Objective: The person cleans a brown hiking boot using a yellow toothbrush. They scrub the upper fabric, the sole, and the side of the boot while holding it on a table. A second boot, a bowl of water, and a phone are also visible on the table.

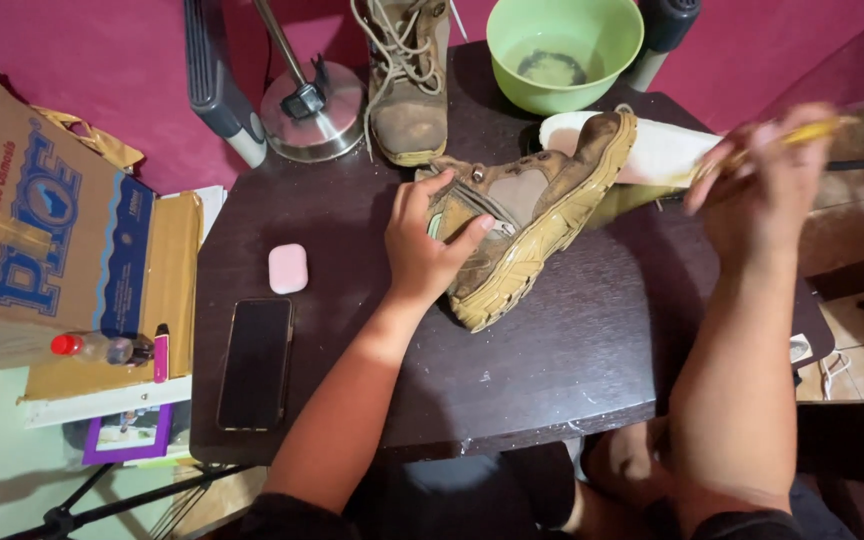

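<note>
Tan boot: a worn boot (527, 215) lies on its side near the middle of the dark table (552, 370), sole toward the camera, toe toward the near edge.
Left hand: the left hand (422, 245) is closed over the boot's upper beside the side zip, pinning it down.
Right hand: the right hand (767, 170) is raised off the boot, blurred, fingers closed on a thin yellow stick (802, 132); whether it is a brush I cannot tell.
Progress: the boot is dusty and stained all over, so by my judgement the work on it is early; nothing looks clean yet.
Second boot: the other boot (407, 80) stands upright behind, laces loose, equally dirty.
Insole: a white insole (657, 150) lies out behind the held boot.
Bowl: a green bowl (564, 45) with a little cloudy liquid sits at the far edge.
Left side: a phone (255, 362) and a pink case (288, 268) lie well apart from the boot.
</note>
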